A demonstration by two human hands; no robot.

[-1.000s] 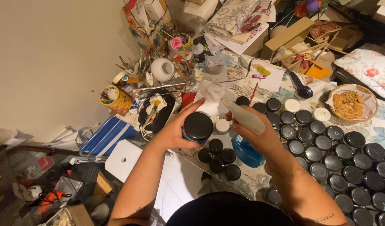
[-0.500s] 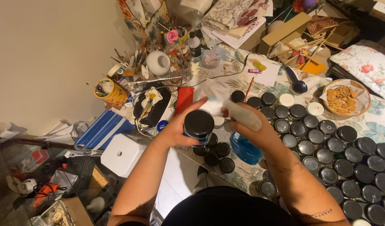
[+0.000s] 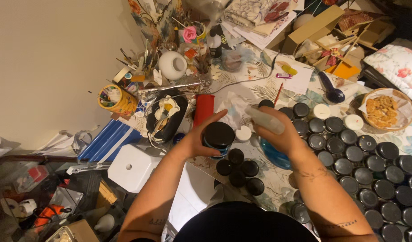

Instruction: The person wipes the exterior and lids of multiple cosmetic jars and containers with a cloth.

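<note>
A small dark jar [image 3: 218,136] with a round black lid sits upright in the grip of the left hand [image 3: 198,140] above the desk [image 3: 277,179], just beside a blue spray bottle [image 3: 273,139] with a pale nozzle, held tilted in the right hand [image 3: 284,134].

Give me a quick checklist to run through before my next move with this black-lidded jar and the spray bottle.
1. Left hand grips black-lidded jar: ok.
2. Jar lid on: ok.
3. Right hand holds spray bottle: ok.
4. Nozzle aimed at the jar: cannot tell.
5. Small group of jars below sits close under the hands, spray may reach it: not ok.
6. Red cup upright, apart from hands: ok.
</note>
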